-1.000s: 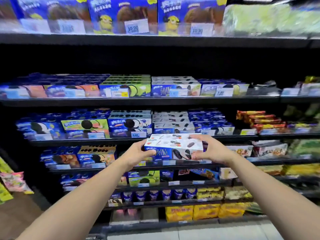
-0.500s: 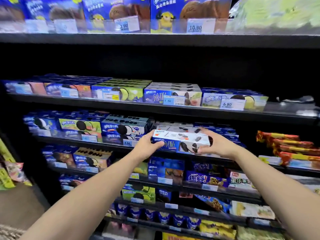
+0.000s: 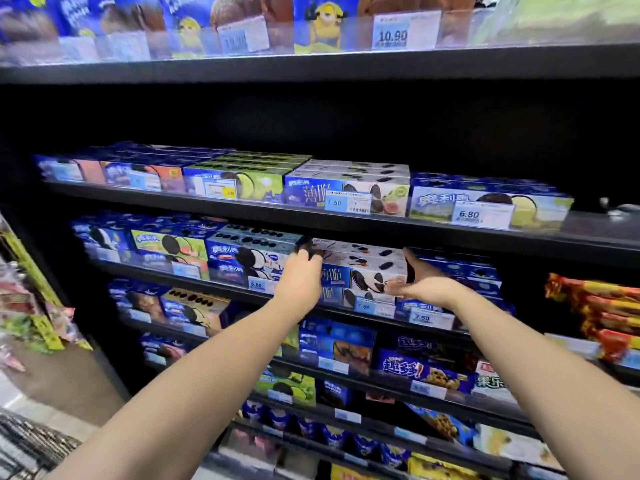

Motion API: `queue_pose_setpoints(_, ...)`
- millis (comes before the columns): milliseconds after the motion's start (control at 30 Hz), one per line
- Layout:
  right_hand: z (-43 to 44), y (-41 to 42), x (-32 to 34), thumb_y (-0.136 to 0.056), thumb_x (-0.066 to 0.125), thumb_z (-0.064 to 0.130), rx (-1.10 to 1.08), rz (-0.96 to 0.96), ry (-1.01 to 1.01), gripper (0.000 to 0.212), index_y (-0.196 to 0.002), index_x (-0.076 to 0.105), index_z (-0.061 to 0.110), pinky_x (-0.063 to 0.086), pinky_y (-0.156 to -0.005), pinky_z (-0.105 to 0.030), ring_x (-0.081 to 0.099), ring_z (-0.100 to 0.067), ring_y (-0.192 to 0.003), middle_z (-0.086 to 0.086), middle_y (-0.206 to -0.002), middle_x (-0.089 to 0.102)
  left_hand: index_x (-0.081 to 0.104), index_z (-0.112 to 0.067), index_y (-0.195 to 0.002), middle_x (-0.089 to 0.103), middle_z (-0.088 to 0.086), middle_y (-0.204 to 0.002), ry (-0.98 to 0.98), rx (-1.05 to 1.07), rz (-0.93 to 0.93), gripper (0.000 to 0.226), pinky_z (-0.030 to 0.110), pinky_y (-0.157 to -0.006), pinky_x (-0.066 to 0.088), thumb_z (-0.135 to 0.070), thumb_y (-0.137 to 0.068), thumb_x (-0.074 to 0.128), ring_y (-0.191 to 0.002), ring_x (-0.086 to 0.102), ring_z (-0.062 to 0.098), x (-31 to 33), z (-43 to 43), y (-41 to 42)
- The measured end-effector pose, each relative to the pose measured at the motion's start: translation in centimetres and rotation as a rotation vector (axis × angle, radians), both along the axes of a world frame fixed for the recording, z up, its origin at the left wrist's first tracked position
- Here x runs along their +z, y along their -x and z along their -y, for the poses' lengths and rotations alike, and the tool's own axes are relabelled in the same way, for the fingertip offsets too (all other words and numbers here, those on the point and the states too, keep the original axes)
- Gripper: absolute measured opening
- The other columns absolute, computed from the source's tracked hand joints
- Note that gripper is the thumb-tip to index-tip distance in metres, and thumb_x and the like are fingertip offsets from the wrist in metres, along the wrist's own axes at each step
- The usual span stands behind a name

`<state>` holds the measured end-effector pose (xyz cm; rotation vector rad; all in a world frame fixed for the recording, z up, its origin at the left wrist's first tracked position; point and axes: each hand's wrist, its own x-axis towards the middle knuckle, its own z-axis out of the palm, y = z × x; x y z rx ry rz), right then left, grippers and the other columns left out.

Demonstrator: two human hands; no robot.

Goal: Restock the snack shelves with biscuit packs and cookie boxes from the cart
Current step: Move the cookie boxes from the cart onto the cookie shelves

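A white and blue cookie box [image 3: 360, 263] lies on top of a matching box in the middle shelf row [image 3: 138, 273]. My left hand [image 3: 301, 275] grips its left end, fingers curled over the top corner. At the right end, my right hand [image 3: 420, 284] cups the box, thumb up against the end and fingers along the lower front. Both arms reach forward from the bottom of the view.
Blue cookie boxes [image 3: 249, 254] crowd the left of the held box, and more sit to its right [image 3: 457, 268]. The shelf above [image 3: 346, 220] hangs close over it. Red and yellow packs [image 3: 595, 306] lie far right. The cart's wire mesh [image 3: 24, 445] shows bottom left.
Both hands carried the cookie box up and forward from in front of the shelves into the middle row, onto the matching box. The view moved closer and to the left.
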<state>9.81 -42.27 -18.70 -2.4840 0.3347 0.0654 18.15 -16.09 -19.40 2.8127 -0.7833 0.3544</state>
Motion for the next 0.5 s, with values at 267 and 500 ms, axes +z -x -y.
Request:
queue_pose_setpoints(267,-3.0,-1.2,-0.6,-0.083,0.071,0.06,-0.036,0.005,0.053,0.113,-0.158,-0.01,0.037,0.047,-0.096,-0.033,0.051,-0.033,-0.131,-0.008,-0.16,0.034,-0.001,-0.011,-0.16,0.006,0.008,-0.168,-0.104,-0.084,0.15,0.076,0.048,-0.125,0.006,-0.024,-0.099,0.042,-0.155,0.002,0.027,-3.7,0.3,0.4)
queue_pose_setpoints(500,-5.0,1.0,-1.5,-0.097,0.054,0.053,-0.116,0.053,0.092,0.059,-0.14,0.049,0.012,0.05,-0.086,-0.036,0.063,-0.033,-0.111,-0.014,-0.12,0.068,0.001,-0.01,-0.16,0.008,0.01,-0.167,-0.097,-0.099,0.123,0.077,0.048,-0.125,0.009,-0.029,-0.097,0.041,-0.154,0.003,0.029,-3.6,-0.8,1.1)
